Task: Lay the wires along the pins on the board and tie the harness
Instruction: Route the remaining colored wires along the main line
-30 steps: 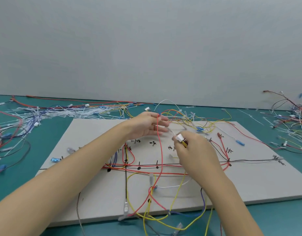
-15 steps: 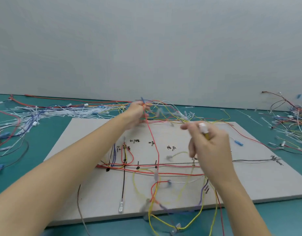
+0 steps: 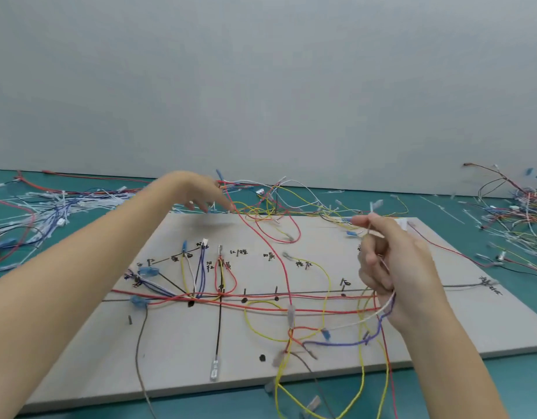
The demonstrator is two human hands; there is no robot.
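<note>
A grey board with black pins and hand-written marks lies on the teal table. Red, yellow, blue and black wires run along its pins. My left hand reaches past the board's far edge, fingers hanging down over a tangle of loose wires; whether it holds a strand is unclear. My right hand is raised over the board's right part and grips a bunch of wires that trail down from the fist, white, purple, red and yellow among them.
A heap of white cable ties and wires lies on the table at the left. Another pile of coloured wires sits at the far right. A grey wall rises behind the table. Yellow and red loops hang over the board's near edge.
My left hand moved farther back and up, past the board's far edge. My right hand shifted to the right, and the wires trailing from it swung with it.
</note>
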